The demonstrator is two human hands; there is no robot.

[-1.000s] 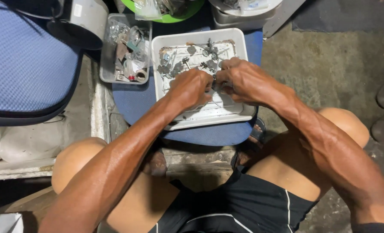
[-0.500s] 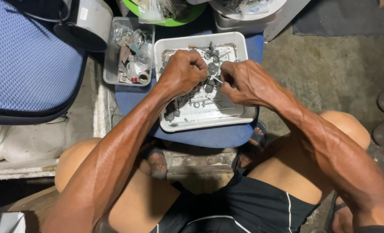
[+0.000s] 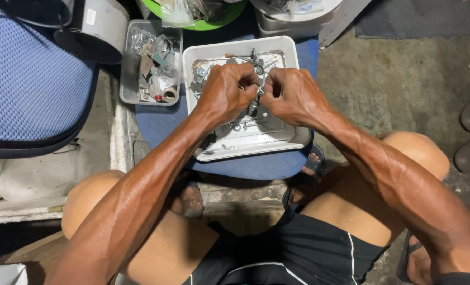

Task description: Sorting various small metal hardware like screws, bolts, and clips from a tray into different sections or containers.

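Note:
A white plastic tray (image 3: 293, 138) holding several small metal parts rests on a blue stool seat (image 3: 161, 124) in front of my knees. My left hand (image 3: 225, 94) and my right hand (image 3: 290, 96) are both fisted above the tray's middle, knuckles almost touching. Between their fingertips they pinch a small metal part (image 3: 257, 95); most of it is hidden by the fingers, so its shape is unclear. Loose screws and brackets lie under and behind the hands.
A clear box of mixed hardware (image 3: 151, 63) stands left of the tray. A blue mesh chair seat (image 3: 29, 84) fills the upper left. A green dish (image 3: 214, 13) and a white container (image 3: 298, 16) sit behind. Concrete floor (image 3: 404, 79) lies to the right.
Both hands have shifted toward the tray's far half and drawn closer together, now meeting over a small metal part. The camera view has tilted slightly.

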